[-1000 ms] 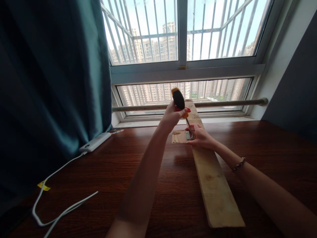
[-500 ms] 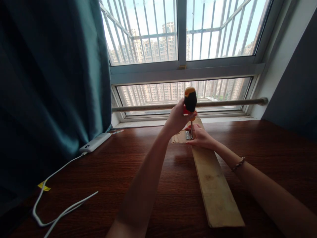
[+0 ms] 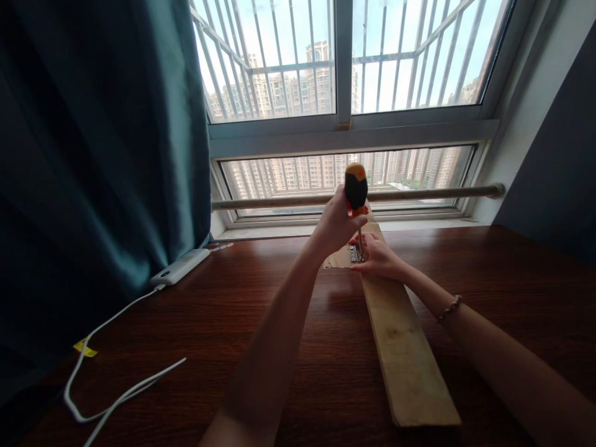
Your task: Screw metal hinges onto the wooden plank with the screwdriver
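My left hand [image 3: 339, 218] is closed on the lower part of a yellow-and-black screwdriver [image 3: 356, 186], held nearly upright. Its shaft points down at a small metal hinge [image 3: 354, 254], whose left leaf shows screw heads. The hinge lies across the joint between a long wooden board [image 3: 405, 335] and a short wooden piece [image 3: 336, 259] at its left. My right hand [image 3: 376, 254] rests on the board, thumb and fingers curved round the hinge beside the screwdriver tip. The exact contact of the tip with a screw is too small to make out.
A dark red-brown wooden table [image 3: 223, 316] carries everything. At the left lie a white power strip [image 3: 181, 267] and a white cable [image 3: 112, 310] with a yellow tag. A blue-green curtain [image 3: 116, 136] hangs there. Behind the table are a window and a metal rail [image 3: 433, 195].
My left hand has turned on the screwdriver handle, and the handle has tipped slightly left. My right hand, the hinge and the boards stay about where they were.
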Demonstrator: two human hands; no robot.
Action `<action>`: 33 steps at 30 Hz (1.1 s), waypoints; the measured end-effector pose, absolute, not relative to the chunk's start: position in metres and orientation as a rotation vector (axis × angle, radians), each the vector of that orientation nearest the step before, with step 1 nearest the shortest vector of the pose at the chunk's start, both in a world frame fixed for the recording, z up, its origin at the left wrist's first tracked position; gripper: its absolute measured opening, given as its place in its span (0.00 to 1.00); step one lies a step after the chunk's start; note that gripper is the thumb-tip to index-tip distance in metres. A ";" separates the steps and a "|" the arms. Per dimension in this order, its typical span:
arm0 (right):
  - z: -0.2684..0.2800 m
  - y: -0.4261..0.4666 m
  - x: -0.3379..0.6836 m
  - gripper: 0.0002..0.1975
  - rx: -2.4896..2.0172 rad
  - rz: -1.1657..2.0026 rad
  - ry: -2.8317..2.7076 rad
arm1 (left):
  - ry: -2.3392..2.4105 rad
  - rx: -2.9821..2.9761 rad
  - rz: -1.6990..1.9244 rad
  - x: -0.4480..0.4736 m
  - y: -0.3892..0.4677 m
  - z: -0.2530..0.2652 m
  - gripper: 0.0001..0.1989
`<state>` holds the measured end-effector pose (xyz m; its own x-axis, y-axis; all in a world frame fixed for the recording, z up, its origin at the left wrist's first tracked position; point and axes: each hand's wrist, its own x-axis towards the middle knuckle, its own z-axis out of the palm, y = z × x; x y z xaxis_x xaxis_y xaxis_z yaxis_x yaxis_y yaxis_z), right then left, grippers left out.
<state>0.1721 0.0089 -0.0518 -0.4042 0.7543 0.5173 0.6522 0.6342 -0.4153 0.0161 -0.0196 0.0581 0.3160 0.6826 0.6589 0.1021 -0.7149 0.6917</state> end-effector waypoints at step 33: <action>-0.053 0.007 0.171 0.29 -1.101 0.239 -2.125 | 0.440 1.957 1.398 0.017 0.001 0.047 0.16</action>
<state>0.1709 0.0073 -0.0529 -0.3761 0.7707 0.5144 0.6373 0.6182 -0.4601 0.0165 0.0011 0.0471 0.3651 0.6216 0.6930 -0.1125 -0.7095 0.6957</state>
